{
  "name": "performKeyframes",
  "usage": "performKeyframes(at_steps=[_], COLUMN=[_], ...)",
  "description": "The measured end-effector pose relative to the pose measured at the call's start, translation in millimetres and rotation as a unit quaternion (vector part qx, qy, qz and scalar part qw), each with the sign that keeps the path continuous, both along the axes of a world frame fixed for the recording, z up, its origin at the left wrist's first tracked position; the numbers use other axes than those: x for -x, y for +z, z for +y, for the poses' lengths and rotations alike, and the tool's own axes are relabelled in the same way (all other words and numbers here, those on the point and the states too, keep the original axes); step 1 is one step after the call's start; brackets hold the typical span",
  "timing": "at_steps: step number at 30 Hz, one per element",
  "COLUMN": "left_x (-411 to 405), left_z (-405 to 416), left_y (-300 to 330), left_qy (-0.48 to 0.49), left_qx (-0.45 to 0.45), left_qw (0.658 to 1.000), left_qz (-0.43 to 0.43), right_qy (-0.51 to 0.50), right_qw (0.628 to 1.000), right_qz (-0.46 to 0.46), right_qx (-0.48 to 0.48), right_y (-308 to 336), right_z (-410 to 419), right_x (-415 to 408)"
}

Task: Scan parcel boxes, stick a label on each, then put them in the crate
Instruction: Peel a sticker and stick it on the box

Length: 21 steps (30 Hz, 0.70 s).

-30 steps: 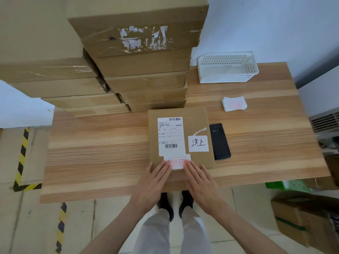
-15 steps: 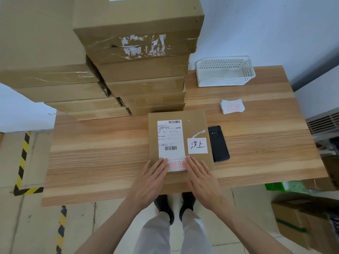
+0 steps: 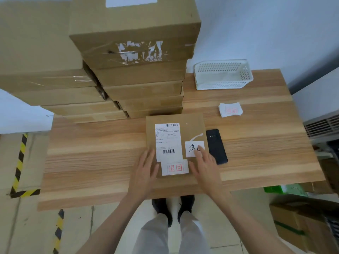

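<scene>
The flat brown cardboard parcel box (image 3: 176,142) lies on the light wooden table (image 3: 95,162), near the front edge, just in front of the tall stack of brown cardboard boxes (image 3: 135,70). On top of parcel box: a white shipping label w/ two barcodes (image 3: 167,141), small print not readable; below it a white sticker w/ red characters "退回" in a red frame (image 3: 175,167); to the right a white square paper w/ black handwriting (image 3: 192,148), first character "汶", rest is hidden.

Left hand (image 3: 145,173) lies flat on the box's left side, fingers straight, holds nothing. Right hand (image 3: 204,167) also flat and spread, fingertips on the handwritten paper.

Right of parcel box, touching or nearly: a black smartphone (image 3: 217,147). Further right and back: small pile of white stickers w/ red print (image 3: 230,109), then a white perforated plastic basket (image 3: 222,75).
</scene>
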<state>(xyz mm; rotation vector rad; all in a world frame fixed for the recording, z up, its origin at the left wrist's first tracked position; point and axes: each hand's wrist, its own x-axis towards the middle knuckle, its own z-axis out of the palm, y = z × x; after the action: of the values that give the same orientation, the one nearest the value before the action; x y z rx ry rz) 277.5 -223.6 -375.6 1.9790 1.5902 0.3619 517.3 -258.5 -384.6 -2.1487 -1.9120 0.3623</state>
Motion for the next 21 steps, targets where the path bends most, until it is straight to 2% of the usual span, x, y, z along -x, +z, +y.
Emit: performKeyframes(at_steps=[2,4,6,8,10,13,17,21], left_x=[2.2,8.9,10.0,4.1,-3.1,-8.3,-8.5,-6.1], left_z=[11.3,21.3,25.2,24.2,25.6,27.7,25.2,17.3], left_y=[-11.6,-30.8,-42.0,-34.0,-25.8,-18.3,-12.3,2.2], left_qy=[0.077,0.125,0.162,0.193,0.199,0.213,0.216,0.194], left_qx=[0.098,0.157,0.208,0.244,0.260,0.266,0.265,0.262], left_qw=[0.992,0.979,0.961,0.938,0.924,0.912,0.907,0.910], left_qz=[-0.028,-0.041,-0.082,-0.156,-0.196,-0.227,-0.248,-0.258], right_qy=[-0.054,-0.077,-0.126,-0.204,-0.264,-0.293,-0.281,-0.277], right_qw=[0.998,0.996,0.986,0.959,0.916,0.856,0.825,0.821], right_qz=[0.020,0.043,0.099,0.178,0.277,0.398,0.468,0.479], right_qx=[0.009,0.028,0.052,0.083,0.119,0.155,0.146,0.141], right_y=[-0.5,-1.1,-4.1,-5.4,-5.5,-7.6,-10.5,5.4], right_z=[13.6,23.8,33.4,41.6,45.8,42.2,32.0,21.2], right_x=[-7.1,-13.0,-17.9,-22.4,-27.5,-30.3,-28.1,-26.6])
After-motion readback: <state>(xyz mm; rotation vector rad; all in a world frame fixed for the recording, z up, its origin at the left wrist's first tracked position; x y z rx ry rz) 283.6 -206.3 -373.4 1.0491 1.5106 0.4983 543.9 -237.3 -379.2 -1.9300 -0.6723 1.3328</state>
